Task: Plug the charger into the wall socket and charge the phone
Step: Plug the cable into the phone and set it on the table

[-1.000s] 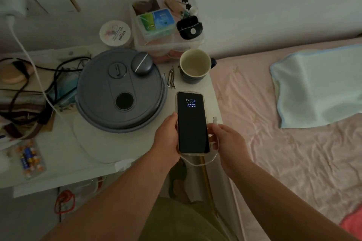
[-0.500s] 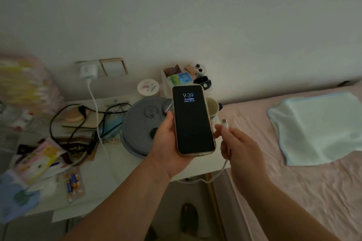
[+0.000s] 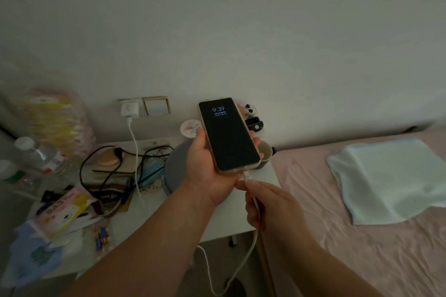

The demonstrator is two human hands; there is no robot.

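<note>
1. A white table (image 3: 217, 226) fills the lower left and centre of the frame, against the wall.
2. On its left part lie a clear bottle (image 3: 39, 155), paper packets (image 3: 64, 210) and a small pack of batteries (image 3: 101, 239).
3. At mid-table sit tangled black cords (image 3: 106, 169) and a grey round lid (image 3: 177, 171); a dark mug (image 3: 264, 154) stands near the right edge.
4. A white cable (image 3: 136, 164) crosses the tabletop.
5. A bed with a pink sheet (image 3: 337, 236) fills the lower right, just beside the table.
6. A pale blue cloth (image 3: 391, 181) lies flat on the sheet at right.

White charger (image 3: 129, 109) in wall socket; cable (image 3: 248, 179) at lit phone (image 3: 229, 134) bottom.
</note>
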